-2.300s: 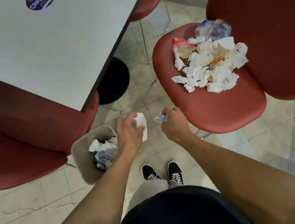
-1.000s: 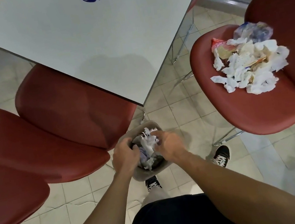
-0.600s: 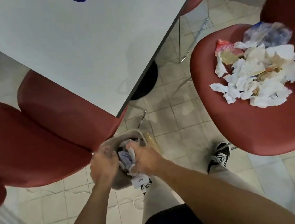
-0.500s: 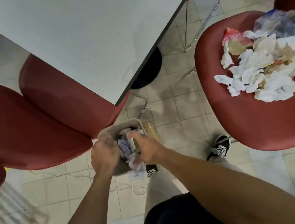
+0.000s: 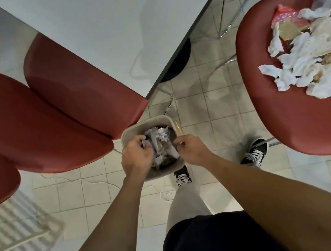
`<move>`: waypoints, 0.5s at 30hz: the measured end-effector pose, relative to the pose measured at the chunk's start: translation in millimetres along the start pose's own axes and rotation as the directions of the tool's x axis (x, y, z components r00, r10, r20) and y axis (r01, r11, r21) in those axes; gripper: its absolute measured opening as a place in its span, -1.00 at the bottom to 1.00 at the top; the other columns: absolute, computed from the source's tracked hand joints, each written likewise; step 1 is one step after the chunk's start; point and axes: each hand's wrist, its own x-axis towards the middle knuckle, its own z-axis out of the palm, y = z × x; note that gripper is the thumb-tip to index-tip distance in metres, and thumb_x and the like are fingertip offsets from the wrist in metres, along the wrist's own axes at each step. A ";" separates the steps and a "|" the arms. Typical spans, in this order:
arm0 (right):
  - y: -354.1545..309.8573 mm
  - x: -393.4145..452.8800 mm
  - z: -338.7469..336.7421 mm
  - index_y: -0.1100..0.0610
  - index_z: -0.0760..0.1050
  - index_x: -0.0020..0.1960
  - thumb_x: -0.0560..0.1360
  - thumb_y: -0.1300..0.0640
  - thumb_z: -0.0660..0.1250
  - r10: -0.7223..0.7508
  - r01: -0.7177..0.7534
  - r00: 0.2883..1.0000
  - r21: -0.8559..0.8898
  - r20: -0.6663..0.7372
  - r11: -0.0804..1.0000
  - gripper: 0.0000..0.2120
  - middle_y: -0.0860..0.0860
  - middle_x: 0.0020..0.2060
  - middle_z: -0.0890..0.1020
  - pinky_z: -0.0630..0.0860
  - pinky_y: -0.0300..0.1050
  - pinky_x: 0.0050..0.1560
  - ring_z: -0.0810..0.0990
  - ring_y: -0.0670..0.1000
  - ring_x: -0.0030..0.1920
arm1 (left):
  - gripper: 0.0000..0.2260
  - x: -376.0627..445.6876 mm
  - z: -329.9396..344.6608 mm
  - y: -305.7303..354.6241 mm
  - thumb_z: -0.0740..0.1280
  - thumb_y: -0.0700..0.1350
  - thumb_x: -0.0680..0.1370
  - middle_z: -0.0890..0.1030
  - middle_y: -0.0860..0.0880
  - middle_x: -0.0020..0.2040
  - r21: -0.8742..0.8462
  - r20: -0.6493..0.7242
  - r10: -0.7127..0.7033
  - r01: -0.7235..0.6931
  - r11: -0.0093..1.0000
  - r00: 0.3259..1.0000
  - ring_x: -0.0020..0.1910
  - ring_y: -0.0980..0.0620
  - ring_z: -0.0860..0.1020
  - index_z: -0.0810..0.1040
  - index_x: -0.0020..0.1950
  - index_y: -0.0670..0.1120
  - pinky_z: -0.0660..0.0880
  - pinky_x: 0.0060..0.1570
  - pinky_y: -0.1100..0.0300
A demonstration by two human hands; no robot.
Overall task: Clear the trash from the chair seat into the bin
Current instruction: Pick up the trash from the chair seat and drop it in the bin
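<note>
A small beige bin [image 5: 146, 126] stands on the floor beside my feet, full of crumpled paper [image 5: 160, 141]. Both my hands are over its mouth. My left hand [image 5: 136, 157] has its fingers curled onto a bluish-white scrap at the bin's left side. My right hand [image 5: 193, 149] sits at the right rim with fingers bent against the white paper; whether it holds any is hidden. On the right, the red chair seat [image 5: 297, 124] carries a heap of trash [image 5: 315, 63]: torn white paper, a pink wrapper and a clear plastic bag.
A white table [image 5: 120, 27] with a dark round foot [image 5: 177, 61] overhangs the bin from above. Two red chairs [image 5: 47, 115] press in on the left. A white slatted rack [image 5: 8, 230] lies at lower left. Thin cord trails on the tiled floor.
My hands carried scraps from beside the chair to the bin and have been pressing the paper down inside it. The view shifted left, putting the trash pile at the right edge.
</note>
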 end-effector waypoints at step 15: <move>98.3 -17.8 -197.1 0.07 0.40 0.37 0.44 0.05 0.44 0.188 -0.124 0.927 0.206 -0.325 0.971 -0.47 0.12 0.19 0.54 0.48 -0.04 0.24 0.54 0.09 0.18 | -0.76 -19.5 99.1 162.6 0.31 -0.03 0.53 0.61 0.02 0.13 0.068 0.251 0.311 -0.338 0.939 0.916 0.12 -0.05 0.55 0.55 0.20 0.10 0.48 0.11 0.09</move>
